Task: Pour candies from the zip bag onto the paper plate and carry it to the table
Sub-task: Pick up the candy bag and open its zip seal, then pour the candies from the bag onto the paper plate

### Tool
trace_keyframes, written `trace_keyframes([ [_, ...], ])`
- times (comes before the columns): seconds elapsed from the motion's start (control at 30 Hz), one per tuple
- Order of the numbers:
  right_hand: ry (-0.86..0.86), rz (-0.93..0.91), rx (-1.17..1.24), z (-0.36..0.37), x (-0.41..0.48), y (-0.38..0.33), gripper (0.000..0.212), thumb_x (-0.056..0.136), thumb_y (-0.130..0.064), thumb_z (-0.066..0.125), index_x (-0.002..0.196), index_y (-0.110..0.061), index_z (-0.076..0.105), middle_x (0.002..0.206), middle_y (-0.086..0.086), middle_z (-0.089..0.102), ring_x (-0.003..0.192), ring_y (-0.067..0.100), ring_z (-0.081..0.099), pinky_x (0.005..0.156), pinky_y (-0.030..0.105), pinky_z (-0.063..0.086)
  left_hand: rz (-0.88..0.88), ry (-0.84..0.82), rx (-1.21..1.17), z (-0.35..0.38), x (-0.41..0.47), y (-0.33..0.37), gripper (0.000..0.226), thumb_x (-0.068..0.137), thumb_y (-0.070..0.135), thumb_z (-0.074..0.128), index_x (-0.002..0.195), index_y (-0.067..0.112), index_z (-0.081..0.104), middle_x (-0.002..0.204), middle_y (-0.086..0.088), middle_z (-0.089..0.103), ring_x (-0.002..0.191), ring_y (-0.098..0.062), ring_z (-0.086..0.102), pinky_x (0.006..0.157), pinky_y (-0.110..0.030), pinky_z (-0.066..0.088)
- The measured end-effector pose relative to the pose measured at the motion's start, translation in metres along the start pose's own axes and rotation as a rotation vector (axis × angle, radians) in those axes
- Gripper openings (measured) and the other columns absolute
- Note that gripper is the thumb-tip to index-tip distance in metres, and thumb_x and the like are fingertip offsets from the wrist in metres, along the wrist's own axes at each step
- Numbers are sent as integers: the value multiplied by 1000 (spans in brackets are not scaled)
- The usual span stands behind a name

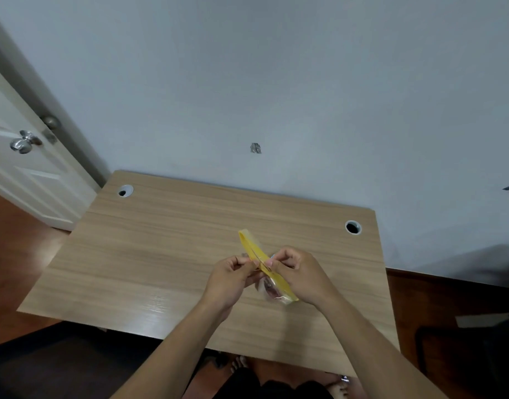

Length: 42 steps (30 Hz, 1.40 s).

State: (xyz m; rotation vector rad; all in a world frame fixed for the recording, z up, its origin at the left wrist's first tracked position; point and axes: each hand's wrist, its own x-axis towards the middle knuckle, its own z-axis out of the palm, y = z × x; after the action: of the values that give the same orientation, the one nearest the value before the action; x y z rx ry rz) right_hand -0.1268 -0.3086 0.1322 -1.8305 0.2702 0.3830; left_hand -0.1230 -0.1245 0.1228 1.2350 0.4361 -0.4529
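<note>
**Zip bag with yellow seal, held over desk**

Item: one clear zip bag (272, 279) with a yellow closure strip, running diagonally from upper left to lower right. Contents: dark, reddish pieces are showing through the plastic at the lower end; they are too blurred to count or identify with certainty.

Grip: the left hand (233, 279) is pinching the near-left lip of the yellow strip between thumb and fingertips, fingers curled tight. The right hand (298, 273) is pinching the opposite lip in the same narrow hold. The two pinches are sitting just beside each other at mid-strip.

Position: the bag is hanging between both hands, above the wooden desk (149, 254); whether its lower end is touching the surface cannot be told. Two round cable holes (353, 227) are sitting at the desk's far corners.
</note>
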Motion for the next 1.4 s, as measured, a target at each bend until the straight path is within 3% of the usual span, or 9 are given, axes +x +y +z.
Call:
trace_keyframes([
  [0.23, 26, 25, -21, 2, 3, 4, 20, 98, -36, 74, 88, -19, 68, 94, 11, 84, 74, 29, 70, 74, 37, 49, -22, 26, -1, 0, 0, 1, 20, 101, -3, 67, 81, -1, 67, 83, -15, 78, 76, -20, 82, 75, -23, 68],
  [0.43, 92, -58, -236, 13, 6, -3, 18, 101, -32, 69, 88, -20, 64, 89, 1, 80, 77, 9, 69, 69, 25, 47, 44, 80, 183, 0, -3, 14, 9, 96, -6, 65, 89, -2, 67, 92, -40, 70, 104, -45, 79, 71, -20, 65],
  [0.63, 197, -111, -298, 23, 8, -8, 15, 102, -20, 66, 90, -12, 62, 90, 1, 78, 76, 11, 65, 63, 9, 43, 53, 111, 249, 1, 0, 16, 11, 97, -3, 63, 87, -1, 67, 87, -22, 70, 104, -43, 80, 67, -16, 62],
  [0.8, 333, -61, -287, 3, 21, -5, 18, 98, -21, 64, 82, -23, 56, 87, -4, 77, 84, 23, 71, 73, 36, 53, 51, 133, 248, -6, -2, 18, 48, 102, -1, 57, 57, 13, 69, 80, -13, 76, 94, -31, 80, 66, -15, 63],
  [0.9, 260, -100, -363, -10, 21, -7, 21, 99, -21, 67, 81, -21, 57, 88, 0, 81, 81, 21, 73, 72, 35, 56, 15, 133, 315, -12, -4, 25, 22, 100, 5, 61, 78, 4, 59, 98, -24, 80, 94, -34, 84, 71, -25, 68],
  [0.97, 240, -147, -450, -18, 22, -7, 19, 101, -22, 69, 85, -16, 62, 82, -1, 78, 74, 19, 72, 63, 26, 52, 10, 150, 447, -17, -2, 26, 18, 98, 14, 64, 87, -1, 61, 90, -17, 84, 83, -31, 86, 83, -42, 70],
  [1.03, 231, -172, -578, -27, 24, -7, 18, 102, -27, 68, 90, -15, 63, 79, 2, 74, 73, 25, 70, 66, 36, 54, 34, 186, 655, -25, 1, 28, 26, 93, 24, 66, 90, -2, 65, 77, -8, 85, 74, -27, 85, 83, -50, 69],
  [1.2, 254, -204, -799, -42, 24, -8, 19, 106, -36, 59, 96, -21, 53, 80, 8, 68, 79, 37, 63, 68, 46, 54, -57, 137, 884, -30, -3, 37, 27, 92, 32, 65, 73, 12, 67, 89, -15, 85, 86, -34, 81, 80, -49, 69],
  [1.4, 256, -325, -788, -40, 18, -15, 20, 108, -39, 57, 97, -23, 52, 70, 1, 65, 69, 31, 63, 63, 47, 55, -62, -119, 960, -45, 0, 35, 44, 91, 55, 67, 123, 25, 63, 126, 5, 71, 104, -15, 69, 99, -41, 60],
])
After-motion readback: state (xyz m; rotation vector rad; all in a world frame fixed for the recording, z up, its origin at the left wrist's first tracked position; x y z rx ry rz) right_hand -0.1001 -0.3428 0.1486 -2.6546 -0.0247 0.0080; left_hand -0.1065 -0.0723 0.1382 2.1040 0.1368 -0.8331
